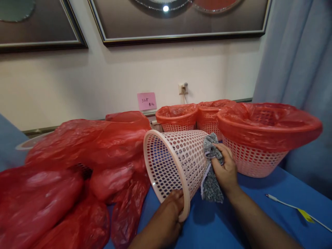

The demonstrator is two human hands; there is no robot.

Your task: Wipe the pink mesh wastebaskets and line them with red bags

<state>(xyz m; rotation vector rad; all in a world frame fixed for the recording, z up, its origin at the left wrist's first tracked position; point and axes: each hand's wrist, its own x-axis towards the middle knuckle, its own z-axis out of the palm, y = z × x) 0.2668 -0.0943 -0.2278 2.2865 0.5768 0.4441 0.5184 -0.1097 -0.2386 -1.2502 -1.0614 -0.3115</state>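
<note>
A pink perforated basket (192, 155) is tipped on its side above the blue table (207, 228), its open mouth facing left. My left hand (169, 211) grips the lower part of its rim, with the fingers partly inside the mouth. Pinched in my right hand (225, 167) is a grey cloth (212, 185) with a pale edge, pressed against the basket near its base. Part of the cloth hangs down below my fingers. The basket itself has no red bag on it.
Behind and to the right stand baskets lined with red bags (259, 159). Red plastic bags (85, 145) are heaped at the left. A white cable (282, 202) with a yellow tag lies at the right. A pink note (146, 101) and a socket (183, 89) are on the wall.
</note>
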